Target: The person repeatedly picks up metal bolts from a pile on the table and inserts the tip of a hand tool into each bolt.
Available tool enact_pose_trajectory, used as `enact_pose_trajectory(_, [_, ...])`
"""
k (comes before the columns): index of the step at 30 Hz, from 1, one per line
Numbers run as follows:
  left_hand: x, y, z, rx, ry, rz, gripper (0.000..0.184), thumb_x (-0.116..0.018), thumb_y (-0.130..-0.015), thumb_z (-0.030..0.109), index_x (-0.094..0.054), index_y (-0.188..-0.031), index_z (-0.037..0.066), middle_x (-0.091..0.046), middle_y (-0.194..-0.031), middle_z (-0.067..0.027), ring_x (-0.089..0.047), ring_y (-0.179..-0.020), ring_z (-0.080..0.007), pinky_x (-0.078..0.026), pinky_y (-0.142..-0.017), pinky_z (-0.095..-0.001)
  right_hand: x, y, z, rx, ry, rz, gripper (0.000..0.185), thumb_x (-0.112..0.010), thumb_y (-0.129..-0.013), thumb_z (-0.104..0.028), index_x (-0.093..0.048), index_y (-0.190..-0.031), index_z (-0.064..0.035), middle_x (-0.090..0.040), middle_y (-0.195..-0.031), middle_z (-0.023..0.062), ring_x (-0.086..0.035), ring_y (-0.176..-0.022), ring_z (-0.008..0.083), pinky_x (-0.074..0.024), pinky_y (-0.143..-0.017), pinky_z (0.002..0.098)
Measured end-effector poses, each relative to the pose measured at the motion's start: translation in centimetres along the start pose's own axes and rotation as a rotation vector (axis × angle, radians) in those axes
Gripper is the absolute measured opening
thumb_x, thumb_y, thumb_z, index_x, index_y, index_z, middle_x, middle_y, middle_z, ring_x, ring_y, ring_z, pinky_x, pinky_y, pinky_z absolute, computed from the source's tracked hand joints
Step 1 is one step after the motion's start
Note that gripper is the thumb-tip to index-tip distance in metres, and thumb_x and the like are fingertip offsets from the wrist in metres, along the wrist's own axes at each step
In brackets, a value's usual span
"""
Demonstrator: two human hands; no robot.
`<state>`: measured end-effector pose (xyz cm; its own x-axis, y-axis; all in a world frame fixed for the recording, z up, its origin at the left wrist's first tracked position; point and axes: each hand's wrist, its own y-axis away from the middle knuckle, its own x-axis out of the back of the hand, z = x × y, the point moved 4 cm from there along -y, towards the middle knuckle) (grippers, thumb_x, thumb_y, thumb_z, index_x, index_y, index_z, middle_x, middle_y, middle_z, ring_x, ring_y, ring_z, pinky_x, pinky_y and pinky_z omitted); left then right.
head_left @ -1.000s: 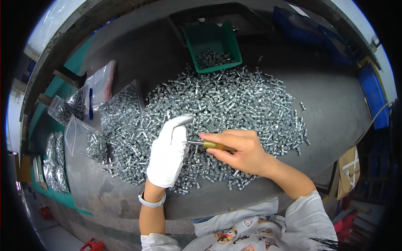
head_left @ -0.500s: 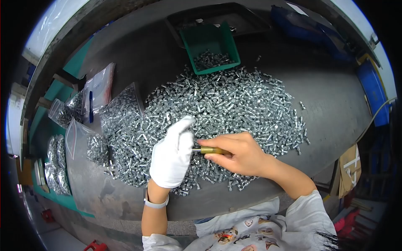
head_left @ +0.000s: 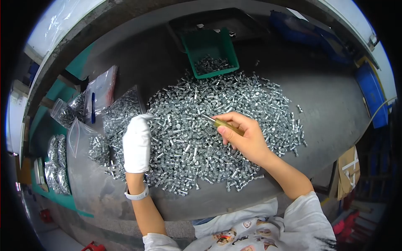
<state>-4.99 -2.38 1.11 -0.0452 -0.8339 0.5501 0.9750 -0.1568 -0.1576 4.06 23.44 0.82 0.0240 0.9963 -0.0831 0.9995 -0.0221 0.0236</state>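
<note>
My right hand [head_left: 247,136] is closed round the olive-yellow handle of a screwdriver [head_left: 227,126]. The thin metal shaft points up and left above a large heap of small shiny metal fittings [head_left: 188,146], which look like short bolts. My left hand [head_left: 137,144], in a white glove, is over the left part of the heap, apart from the screwdriver. Its back faces me and its fingers look curled together; anything inside them is hidden.
Behind the heap stands a green bin [head_left: 217,75] with some fittings inside. To the left lie filled plastic bags [head_left: 99,148], a stack of flat bags [head_left: 106,85] and a blue pen [head_left: 93,108]. A dark tray [head_left: 251,31] lies at the back.
My left hand has moved left, away from the screwdriver tip. My right hand has shifted slightly up and right with the screwdriver, whose shaft now tilts up to the left.
</note>
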Motion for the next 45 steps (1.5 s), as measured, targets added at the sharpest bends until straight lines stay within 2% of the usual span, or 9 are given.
enact_pose_trajectory(7, [-2.9, -1.0, 3.8, -0.195, -0.575, -0.109, 0.028, -0.065, -0.092, 0.026, -0.067, -0.116, 0.011, -0.071, -0.106, -0.0151, -0.07, -0.091, -0.031, -0.053, -0.082, -0.036, -0.3, 0.1, 0.6, 0.028, 0.097, -0.096, 0.031, -0.064, -0.097, -0.016, -0.063, -0.125, -0.0028, -0.065, -0.09, 0.0005, -0.059, -0.074, 0.0048, -0.0472, -0.061, 0.0201])
enact_pose_trajectory(15, [-3.0, -0.9, 4.1, 0.071, -0.607, -0.292, 0.019, -0.062, -0.095, 0.026, -0.061, -0.102, 0.009, -0.071, -0.101, -0.0132, -0.068, -0.086, -0.035, -0.053, -0.076, -0.0417, -0.2, 0.1, 0.6, 0.085, 0.188, -0.081, 0.026, -0.067, -0.095, -0.015, -0.066, -0.118, -0.0026, -0.074, -0.095, 0.0073, -0.067, -0.084, 0.0084, -0.0526, -0.074, 0.0253])
enact_pose_trajectory(19, [-3.4, -0.3, 3.9, -0.247, -0.69, -0.121, 0.022, -0.06, -0.096, 0.029, -0.062, -0.106, 0.009, -0.07, -0.099, -0.0147, -0.068, -0.085, -0.0357, -0.053, -0.076, -0.0428, -0.3, 0.1, 0.7, 0.067, 0.244, -0.086, 0.027, -0.068, -0.093, -0.017, -0.067, -0.117, -0.0045, -0.074, -0.092, 0.0079, -0.068, -0.079, 0.0102, -0.0523, -0.071, 0.0264])
enact_pose_trajectory(26, [-3.1, 0.0, 3.3, 0.031, -0.616, -0.225, 0.022, -0.061, -0.097, 0.029, -0.061, -0.103, 0.007, -0.069, -0.09, -0.0163, -0.067, -0.08, -0.0369, -0.051, -0.071, -0.0429, -0.6, 0.2, 0.2, 0.161, 0.338, -0.077, 0.026, -0.068, -0.092, -0.017, -0.067, -0.116, -0.0056, -0.074, -0.092, 0.0099, -0.07, -0.077, 0.0162, -0.053, -0.069, 0.0285])
enact_pose_trajectory(29, [-2.9, 0.6, 2.4, -0.095, -0.479, 0.063, 0.019, -0.064, -0.093, 0.026, -0.06, -0.097, 0.008, -0.066, -0.074, -0.0168, -0.066, -0.072, -0.0372, -0.051, -0.066, -0.0437, -0.9, 0.4, 0.2, 0.199, 0.38, -0.082, 0.026, -0.069, -0.092, -0.017, -0.067, -0.116, -0.0056, -0.074, -0.093, 0.0107, -0.072, -0.079, 0.0187, -0.0538, -0.069, 0.0298])
enact_pose_trajectory(30, [-2.7, 0.6, 1.8, 0.06, -0.376, 0.015, 0.014, -0.061, -0.095, 0.02, -0.059, -0.098, 0.006, -0.067, -0.078, -0.0153, -0.067, -0.07, -0.0295, -0.05, -0.066, -0.0395, -1.0, 0.4, 0.1, 0.199, 0.405, -0.102, 0.026, -0.068, -0.092, -0.016, -0.067, -0.116, -0.0056, -0.074, -0.094, 0.0113, -0.073, -0.08, 0.0204, -0.0543, -0.069, 0.0306])
enact_pose_trajectory(34, [-3.0, 1.1, 1.1, -0.009, 0.272, 0.122, 0.015, -0.05, -0.104, 0.016, -0.059, -0.101, 0.005, -0.059, -0.084, 0.0005, -0.047, -0.068, -0.0054, -0.041, -0.061, -0.0233, -1.2, 0.5, 0.2, 0.218, 0.383, -0.127, 0.026, -0.069, -0.092, -0.015, -0.067, -0.116, -0.0059, -0.074, -0.094, 0.0109, -0.072, -0.079, 0.018, -0.0545, -0.069, 0.029])
enact_pose_trajectory(37, [-3.6, 2.2, 2.8, 0.203, 0.536, -0.077, 0.016, -0.048, -0.104, 0.016, -0.06, -0.101, 0.006, -0.055, -0.08, 0.0039, -0.04, -0.063, -0.0029, -0.036, -0.057, -0.0203, -1.4, 0.6, 0.2, 0.257, 0.374, -0.122, 0.027, -0.069, -0.091, -0.014, -0.067, -0.117, -0.0057, -0.074, -0.095, 0.0107, -0.072, -0.08, 0.0172, -0.0548, -0.069, 0.0281])
enact_pose_trajectory(45, [-5.2, 3.5, 4.1, 0.218, 0.719, -0.277, 0.017, -0.049, -0.104, 0.016, -0.061, -0.103, 0.004, -0.057, -0.084, 0.0011, -0.041, -0.066, -0.0027, -0.035, -0.06, -0.0191, -1.9, 1.0, -0.2, 0.265, 0.395, -0.148, 0.029, -0.071, -0.09, -0.011, -0.068, -0.118, -0.0055, -0.074, -0.097, 0.0124, -0.073, -0.082, 0.0188, -0.0566, -0.071, 0.0284])
